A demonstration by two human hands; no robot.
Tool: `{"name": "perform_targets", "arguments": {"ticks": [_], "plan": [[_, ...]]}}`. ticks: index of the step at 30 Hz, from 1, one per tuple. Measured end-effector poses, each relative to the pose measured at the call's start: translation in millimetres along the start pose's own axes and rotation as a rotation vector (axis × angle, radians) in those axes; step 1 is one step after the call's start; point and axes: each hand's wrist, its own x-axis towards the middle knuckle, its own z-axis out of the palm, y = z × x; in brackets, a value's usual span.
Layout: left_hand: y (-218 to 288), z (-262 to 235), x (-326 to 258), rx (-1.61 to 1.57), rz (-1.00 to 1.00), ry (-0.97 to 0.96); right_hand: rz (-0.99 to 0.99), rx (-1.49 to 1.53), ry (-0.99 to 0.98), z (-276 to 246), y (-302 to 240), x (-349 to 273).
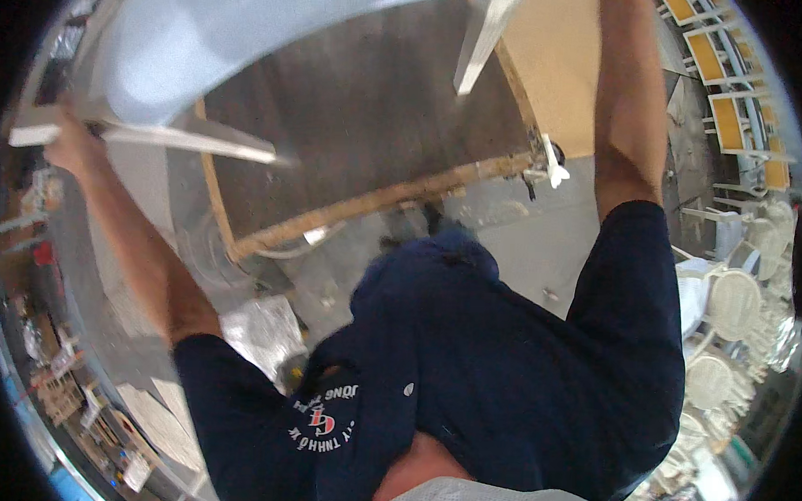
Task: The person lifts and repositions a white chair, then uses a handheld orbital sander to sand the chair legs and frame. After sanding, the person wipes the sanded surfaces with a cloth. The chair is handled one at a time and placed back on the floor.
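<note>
A large white piece of furniture with slim legs, apparently a chair (195, 71), is raised over the bench at the far side, partly cut off by the upper edge of the view. My left hand (76, 142) is closed around a white bar of it at the far left. One white leg (483, 46) of the chair points down over the dark tabletop. Beneath it stands a low bench (371, 99) with a dark top and a light wooden rim. My right arm stretches up along the bench's right side, and its hand lies beyond the upper edge.
A white tool-like thing (554, 163) hangs at the bench's near right corner. Crumpled silvery sheeting (266, 334) lies on the floor at near left. Several white chairs (735, 302) crowd the right side, with yellow-panelled frames (728, 121) farther back. Assorted clutter (60, 398) lines the left.
</note>
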Motion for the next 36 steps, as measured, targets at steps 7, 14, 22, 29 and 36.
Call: {"name": "perform_targets", "arguments": {"ticks": [7,14,22,29,36], "plan": [[-5,67,-105,0.071,0.068,0.074,0.114,0.142,0.177,-51,-24,-59],[-3,28,57,0.792,0.369,-0.344,-0.251,0.284,0.019,-9,-102,-190],[75,-40,-69,-0.44,0.166,-0.932,-0.179,0.203,0.269,9,-7,-36],[42,-1,-50,-0.119,0.183,-0.192,-0.118,0.614,0.152,42,-32,-70],[41,8,-44,-0.183,0.006,-0.24,-0.13,0.527,0.153,38,-25,-68]]}}
